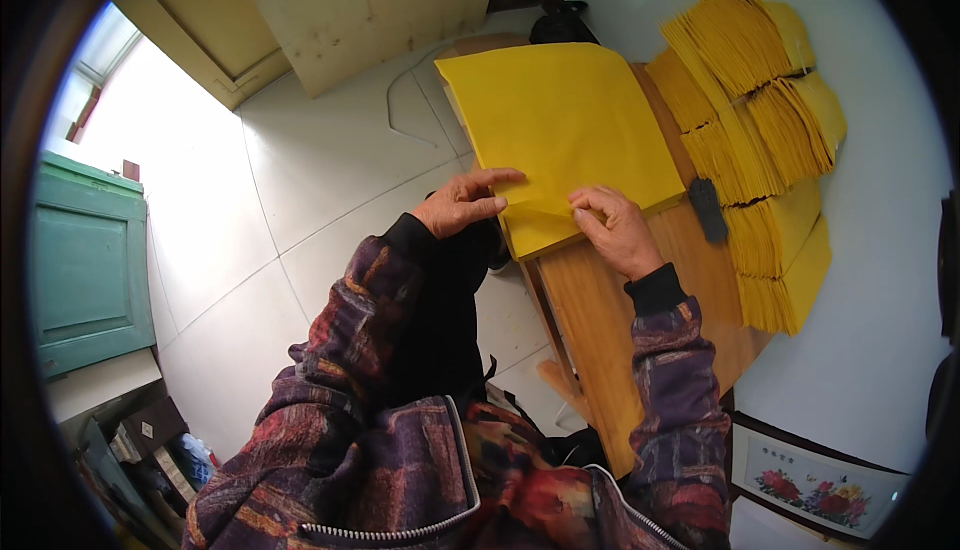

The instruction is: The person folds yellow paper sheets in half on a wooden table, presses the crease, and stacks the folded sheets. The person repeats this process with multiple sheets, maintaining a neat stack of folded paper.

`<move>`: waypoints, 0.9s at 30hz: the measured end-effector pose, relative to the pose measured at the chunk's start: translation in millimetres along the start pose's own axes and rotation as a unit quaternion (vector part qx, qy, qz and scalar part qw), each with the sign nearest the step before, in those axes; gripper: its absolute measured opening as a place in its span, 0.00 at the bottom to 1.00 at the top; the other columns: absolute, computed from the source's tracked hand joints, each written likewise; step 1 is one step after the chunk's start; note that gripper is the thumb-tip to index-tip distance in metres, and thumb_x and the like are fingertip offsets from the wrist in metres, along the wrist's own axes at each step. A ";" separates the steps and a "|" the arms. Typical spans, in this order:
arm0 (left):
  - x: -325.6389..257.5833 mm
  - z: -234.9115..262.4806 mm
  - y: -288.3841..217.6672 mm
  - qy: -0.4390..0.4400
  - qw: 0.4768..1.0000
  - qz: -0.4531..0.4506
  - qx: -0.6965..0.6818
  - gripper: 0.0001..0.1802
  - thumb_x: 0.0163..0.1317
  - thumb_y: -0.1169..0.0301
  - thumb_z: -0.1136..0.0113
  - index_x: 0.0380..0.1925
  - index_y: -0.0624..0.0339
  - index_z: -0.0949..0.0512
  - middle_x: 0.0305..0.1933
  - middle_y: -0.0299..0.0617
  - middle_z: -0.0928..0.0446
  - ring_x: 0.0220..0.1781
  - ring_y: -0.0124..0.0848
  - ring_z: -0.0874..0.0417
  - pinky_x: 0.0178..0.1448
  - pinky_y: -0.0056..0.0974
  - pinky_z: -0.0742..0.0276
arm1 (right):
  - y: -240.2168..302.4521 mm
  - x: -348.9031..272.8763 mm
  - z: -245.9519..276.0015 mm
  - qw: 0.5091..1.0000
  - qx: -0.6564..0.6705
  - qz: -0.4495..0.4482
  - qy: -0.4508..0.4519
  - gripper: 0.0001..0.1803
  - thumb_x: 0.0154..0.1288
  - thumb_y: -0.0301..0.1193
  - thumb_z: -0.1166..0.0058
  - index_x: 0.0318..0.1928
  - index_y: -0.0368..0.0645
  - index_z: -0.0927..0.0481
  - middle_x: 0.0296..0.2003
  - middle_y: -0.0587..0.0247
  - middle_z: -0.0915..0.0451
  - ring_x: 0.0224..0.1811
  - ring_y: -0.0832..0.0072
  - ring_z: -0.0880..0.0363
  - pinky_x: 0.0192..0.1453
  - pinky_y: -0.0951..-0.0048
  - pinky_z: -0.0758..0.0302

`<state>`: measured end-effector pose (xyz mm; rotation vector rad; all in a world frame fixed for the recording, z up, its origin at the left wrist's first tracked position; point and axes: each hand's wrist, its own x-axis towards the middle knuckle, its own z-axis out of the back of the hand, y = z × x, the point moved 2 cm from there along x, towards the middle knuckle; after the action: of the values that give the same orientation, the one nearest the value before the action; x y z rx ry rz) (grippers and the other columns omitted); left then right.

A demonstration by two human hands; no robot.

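A thick stack of yellow paper (pixel 570 110) lies on the wooden table in front of me. Its top sheet shows a raised crease near the close edge, between my two hands. My left hand (pixel 465 200) rests at the stack's left edge, with index finger and thumb stretched out and apart over the paper. On the right, my right hand (pixel 618 235) has its fingers curled and thumb pressed against them at the near part of the top sheet, apparently pinching it. The fingertips' exact grip is partly hidden.
Several bundles of folded yellow paper (pixel 765 140) are piled against the wall at the table's right side. A dark grey object (pixel 707 210) lies beside them. The wooden table (pixel 600 320) extends toward me. A green cabinet (pixel 90 260) stands at left; a framed flower picture (pixel 810 480) is lower right.
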<state>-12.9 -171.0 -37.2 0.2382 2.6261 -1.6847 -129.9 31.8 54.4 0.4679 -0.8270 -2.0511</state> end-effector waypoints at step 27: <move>17.2 1.3 9.9 -0.157 0.969 -0.071 0.180 0.14 0.66 0.66 0.45 0.39 0.69 0.22 0.38 0.34 0.21 0.42 0.23 0.25 0.48 0.29 0.29 | -2.1 -77.2 -28.5 0.973 -0.008 -0.028 -0.230 0.13 0.57 0.23 0.46 0.45 0.38 0.24 0.36 0.53 0.24 0.40 0.56 0.24 0.44 0.62 0.26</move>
<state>-28.7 -166.0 -48.2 -0.2061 2.1476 -2.0407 -70.6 85.4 34.5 -0.0020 -1.0730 -2.2529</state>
